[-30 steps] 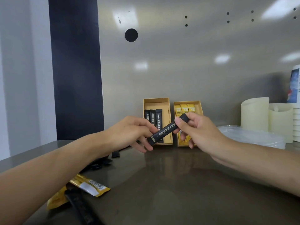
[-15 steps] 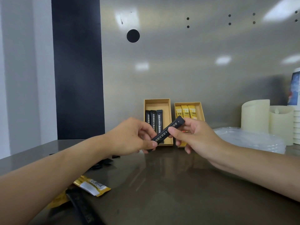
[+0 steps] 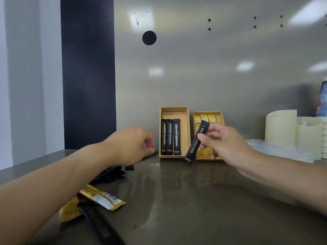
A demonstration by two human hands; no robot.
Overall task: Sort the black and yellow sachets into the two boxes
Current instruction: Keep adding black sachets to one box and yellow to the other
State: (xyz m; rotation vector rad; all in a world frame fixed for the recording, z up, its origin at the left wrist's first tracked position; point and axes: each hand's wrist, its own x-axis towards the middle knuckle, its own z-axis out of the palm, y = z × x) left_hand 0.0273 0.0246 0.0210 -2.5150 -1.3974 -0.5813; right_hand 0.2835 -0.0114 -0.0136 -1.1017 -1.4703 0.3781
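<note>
Pinching slim black white-lettered sachet (image 3: 192,151): right hand (image 3: 224,142); left hand (image 3: 127,145) curled, grasp unclear.

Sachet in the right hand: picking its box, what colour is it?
The sachet is black with pale print; head view.

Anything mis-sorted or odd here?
Nothing mis-sorted: the left box holds only black sachets, the right box only yellow sachets. The right hand holds a tilted black sachet in front of the right box. Loose sachets lie jumbled at left.
</note>
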